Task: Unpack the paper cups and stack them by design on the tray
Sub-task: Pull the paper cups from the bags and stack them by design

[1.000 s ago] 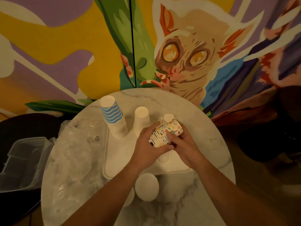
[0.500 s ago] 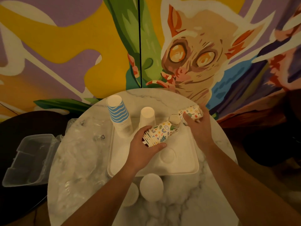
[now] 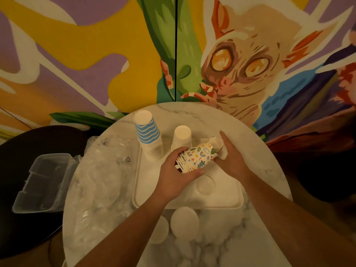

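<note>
My left hand [image 3: 178,173] grips a stack of patterned paper cups [image 3: 197,157], held on its side above the white tray [image 3: 148,191]. My right hand [image 3: 232,160] is at the stack's base end with the thumb spread straight; its fingertips are hidden behind the cups. Just behind them a short patterned stack [image 3: 216,143] stands upside down on the tray. A blue-striped stack [image 3: 148,134] and a plain white stack [image 3: 182,136] stand upside down at the tray's far edge. One round white piece [image 3: 205,184] lies on the tray.
Two white cups [image 3: 184,220] [image 3: 159,229] sit upside down on the round marble table [image 3: 265,166] in front of the tray. Crumpled clear plastic wrap [image 3: 104,180] covers the table's left side. A clear plastic container [image 3: 42,182] lies further left on a dark seat.
My right hand carried one patterned cup off to the right, and has come back to the stack's end without it. My left hand kept holding the stack.
</note>
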`<action>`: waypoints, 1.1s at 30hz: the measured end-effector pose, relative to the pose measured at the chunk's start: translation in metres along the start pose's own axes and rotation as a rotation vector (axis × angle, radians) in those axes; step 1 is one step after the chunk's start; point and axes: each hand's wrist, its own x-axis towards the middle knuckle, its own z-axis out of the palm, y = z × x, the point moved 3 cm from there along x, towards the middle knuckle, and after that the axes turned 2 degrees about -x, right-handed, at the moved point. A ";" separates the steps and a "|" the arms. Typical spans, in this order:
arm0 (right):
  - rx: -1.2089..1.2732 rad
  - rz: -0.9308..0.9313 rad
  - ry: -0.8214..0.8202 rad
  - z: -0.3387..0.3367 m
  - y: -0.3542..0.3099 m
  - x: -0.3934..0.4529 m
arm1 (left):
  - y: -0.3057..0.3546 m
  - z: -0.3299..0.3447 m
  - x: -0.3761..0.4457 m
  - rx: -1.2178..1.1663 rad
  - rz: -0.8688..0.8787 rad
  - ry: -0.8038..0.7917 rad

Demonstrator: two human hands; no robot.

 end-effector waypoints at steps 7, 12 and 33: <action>0.797 0.071 0.244 -0.019 -0.016 -0.054 | 0.014 0.017 0.000 -0.015 0.043 -0.023; 1.122 0.114 -0.087 0.000 -0.041 -0.075 | 0.023 0.033 -0.004 -0.006 0.077 -0.105; 0.222 -0.047 0.267 -0.033 -0.032 0.010 | 0.014 -0.006 -0.008 -0.097 -0.010 0.083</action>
